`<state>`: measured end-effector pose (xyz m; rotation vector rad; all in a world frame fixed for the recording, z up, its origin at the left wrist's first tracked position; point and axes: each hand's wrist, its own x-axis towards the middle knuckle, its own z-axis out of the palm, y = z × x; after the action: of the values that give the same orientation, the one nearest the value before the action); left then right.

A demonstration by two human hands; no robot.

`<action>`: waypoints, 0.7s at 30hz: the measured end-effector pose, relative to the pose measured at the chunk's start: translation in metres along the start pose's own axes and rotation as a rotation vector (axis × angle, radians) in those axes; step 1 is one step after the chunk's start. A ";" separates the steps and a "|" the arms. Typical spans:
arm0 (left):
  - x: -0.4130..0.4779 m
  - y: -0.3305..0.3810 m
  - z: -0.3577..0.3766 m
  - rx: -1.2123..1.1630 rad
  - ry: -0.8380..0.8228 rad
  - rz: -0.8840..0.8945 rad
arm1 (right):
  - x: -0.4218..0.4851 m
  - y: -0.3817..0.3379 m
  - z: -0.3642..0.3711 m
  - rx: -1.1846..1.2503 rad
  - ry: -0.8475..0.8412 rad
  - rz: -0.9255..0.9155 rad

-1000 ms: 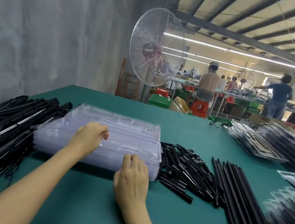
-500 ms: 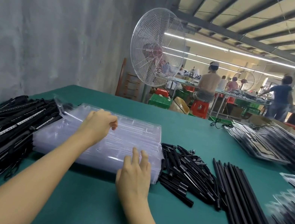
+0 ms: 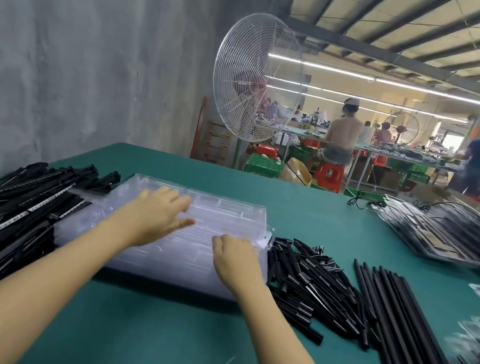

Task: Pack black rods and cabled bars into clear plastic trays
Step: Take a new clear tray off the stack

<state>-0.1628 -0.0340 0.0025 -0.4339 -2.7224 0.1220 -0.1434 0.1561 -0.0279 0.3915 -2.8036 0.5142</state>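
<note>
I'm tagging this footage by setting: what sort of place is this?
Most likely a factory packing floor: a green worktable heaped with black rods and clear plastic trays, a large industrial fan, and workers at long benches behind.

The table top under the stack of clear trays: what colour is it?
The table top is plain teal green; the head view shows it best.

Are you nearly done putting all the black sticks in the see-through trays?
Not nearly. Done: filled trays are piled at the far right. In hand: the left hand and right hand are on the stack of empty clear trays. Left: short rods, long rods and a big heap of cabled bars lie loose.
</note>
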 end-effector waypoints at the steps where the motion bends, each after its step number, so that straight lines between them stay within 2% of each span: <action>1: -0.004 0.001 0.004 0.051 -0.008 0.036 | 0.003 -0.001 -0.001 -0.001 -0.003 -0.004; 3: -0.006 0.003 0.006 0.064 0.054 0.091 | 0.005 -0.005 0.001 -0.033 -0.001 -0.001; 6: 0.006 0.010 -0.011 -0.185 0.118 0.012 | 0.005 -0.011 0.007 -0.077 0.028 0.044; 9: 0.023 0.015 -0.017 -0.072 0.161 -0.038 | 0.006 -0.010 0.011 -0.098 0.029 0.086; 14: 0.041 0.014 -0.018 0.053 0.223 -0.062 | -0.003 0.002 0.023 -0.148 -0.177 0.091; 18: 0.049 0.017 -0.023 0.062 0.246 -0.077 | 0.001 0.002 0.018 -0.143 -0.299 0.126; 21: 0.058 0.003 -0.049 -0.099 0.459 -0.205 | 0.002 0.002 0.016 -0.143 -0.334 0.130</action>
<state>-0.1944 -0.0112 0.0676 -0.1776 -2.3057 -0.1514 -0.1490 0.1519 -0.0422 0.2884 -3.1808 0.2938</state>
